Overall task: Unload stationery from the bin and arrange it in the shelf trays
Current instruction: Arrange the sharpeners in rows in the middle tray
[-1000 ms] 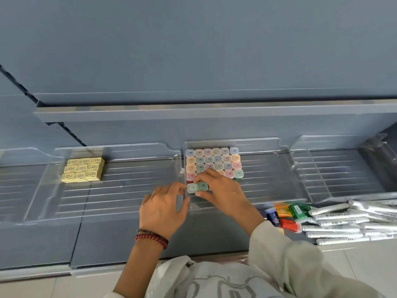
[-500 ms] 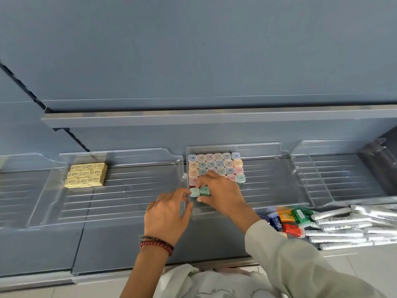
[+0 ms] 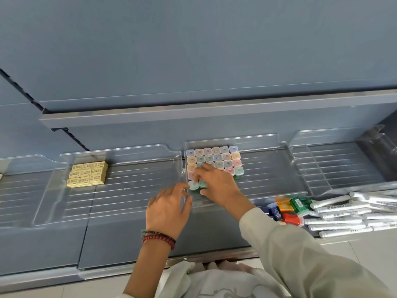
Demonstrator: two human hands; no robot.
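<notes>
On my feed the right hand (image 3: 217,186) reaches into the middle clear plastic shelf tray (image 3: 264,168), in its left part. A grid of small square pastel-lidded plastic boxes (image 3: 223,158) stands packed in rows against the tray's back left corner. In front of that grid sit two green-lidded boxes (image 3: 198,184) side by side, touching each other. The right hand's fingers (image 3: 204,168) curl down over their far edge and the thumb comes up against their near edge, so the hand pinches the pair between them.

The left hand (image 3: 169,209) lies just beside the same tray, over its left wall. Its fingers are relaxed and spread, gripping nothing. One fingertip reaches towards the left green box, but I cannot tell whether it touches the box or only the tray wall. A red beaded bracelet with a dark cord (image 3: 159,238) circles that wrist.

In the clear plastic tray to the left (image 3: 133,179), a block of yellow printed erasers (image 3: 88,174) lies near the back left corner, well apart from the hands. The clear tray on the right (image 3: 335,164) shows its ribbed floor. In front of it, small coloured plastic cases in blue, orange, green and red (image 3: 287,208) lie beside a pile of white wrapped tubes (image 3: 348,211).
</notes>
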